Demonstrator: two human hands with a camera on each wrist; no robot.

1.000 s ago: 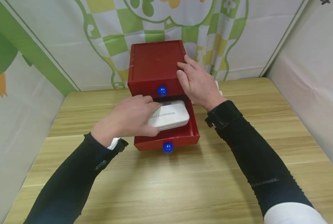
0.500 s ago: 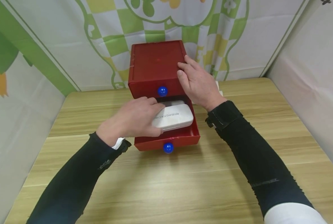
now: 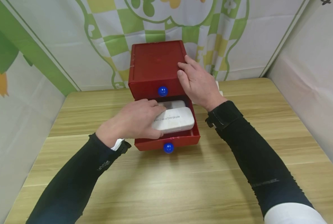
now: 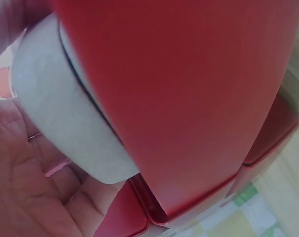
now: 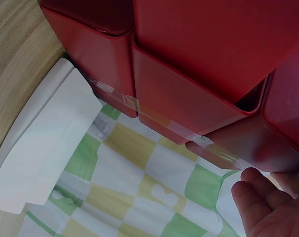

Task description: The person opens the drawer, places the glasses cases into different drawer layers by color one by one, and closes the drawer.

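Hands: two, both bare; the left hand (image 3: 135, 119) has a narrow grip on one end of a case, thumb on the near side and fingers on the far side; the right hand (image 3: 199, 82) grasps nothing, its fingers extended over the cabinet's top edge.
Red plastic drawer cabinet (image 3: 156, 62): one, standing upright at the back of the wood-grain table (image 3: 183, 186); one red drawer (image 3: 148, 145) is pulled out towards the person.
Round glossy blue knobs: two in sight; an upper knob (image 3: 162, 91) on the closed front, a lower knob (image 3: 168, 148) on the pulled-out drawer.
White rounded-corner case (image 3: 175, 120): one in the left hand, small dark lettering on its lid; from here it sits within the drawer's outline; whether it touches the drawer floor, I cannot tell.
Second white thing (image 3: 176, 104): one, farther back in the drawer, partly covered by the case; its full shape I cannot make out.
Around: green, white and yellow checked cloth (image 3: 133, 28) hangs behind; black sleeves (image 3: 237, 149) cover both forearms.
In the way: the left hand hides the case's left end; the right hand hides the cabinet's front right corner.
Left wrist view: the case's dark seam shows, beside the red drawer wall.
Right wrist view: three stacked red tiers show, the middle drawer out, clear tape (image 5: 127, 101) across their side; a flat white object (image 5: 46, 143) lies beside the cabinet, barely glimpsed from the head.
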